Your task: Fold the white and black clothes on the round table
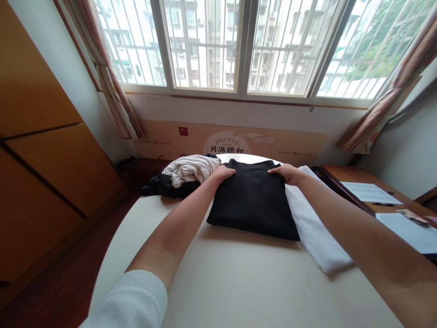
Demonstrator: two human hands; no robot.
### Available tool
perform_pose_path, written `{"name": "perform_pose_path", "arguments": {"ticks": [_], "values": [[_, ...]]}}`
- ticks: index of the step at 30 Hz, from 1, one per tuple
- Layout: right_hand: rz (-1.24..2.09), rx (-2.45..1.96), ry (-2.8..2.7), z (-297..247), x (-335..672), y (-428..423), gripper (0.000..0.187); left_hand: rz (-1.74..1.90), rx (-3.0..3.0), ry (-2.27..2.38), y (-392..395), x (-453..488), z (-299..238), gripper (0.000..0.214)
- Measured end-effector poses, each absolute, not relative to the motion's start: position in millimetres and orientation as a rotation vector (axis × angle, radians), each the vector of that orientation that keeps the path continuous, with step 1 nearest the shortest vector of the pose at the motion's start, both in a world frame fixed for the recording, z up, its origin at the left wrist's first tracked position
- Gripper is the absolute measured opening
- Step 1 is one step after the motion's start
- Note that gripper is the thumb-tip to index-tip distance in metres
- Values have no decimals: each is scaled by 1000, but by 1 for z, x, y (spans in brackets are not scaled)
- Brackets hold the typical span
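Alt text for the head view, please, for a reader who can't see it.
The person's left hand and right hand rest on the far corners of a black folded garment on a pale round table. It partly overlaps a folded white cloth to its right; a loose pile of clothes lies left, below a barred window.

Black garment [254,200]; white cloth [314,232]; cream table [239,282].

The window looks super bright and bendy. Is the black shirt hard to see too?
Head view: daylight through the window washes out the buildings, and the wide lens bows its frame; the black garment under the left hand and right hand is sharp, but so dark its folds barely show.
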State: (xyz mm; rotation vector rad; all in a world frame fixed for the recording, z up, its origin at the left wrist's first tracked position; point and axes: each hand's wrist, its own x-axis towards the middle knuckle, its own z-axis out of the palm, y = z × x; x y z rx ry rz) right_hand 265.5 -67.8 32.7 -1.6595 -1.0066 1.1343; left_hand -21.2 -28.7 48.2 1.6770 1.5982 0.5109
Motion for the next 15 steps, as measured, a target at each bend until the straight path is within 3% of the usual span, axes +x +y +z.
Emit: {"name": "perform_pose_path", "arguments": {"ticks": [5, 12, 15], "values": [[1329, -1486, -981, 49, 261, -94, 17, 481, 1243, 1234, -41, -28, 62, 18], [1306, -1321, -1021, 105, 283, -135, 4, 581, 1169, 921, -86, -18, 114, 18], [1153, -1343, -1138, 144, 314, -159, 11, 654, 1183, 702, -118, 0, 142, 19]]}}
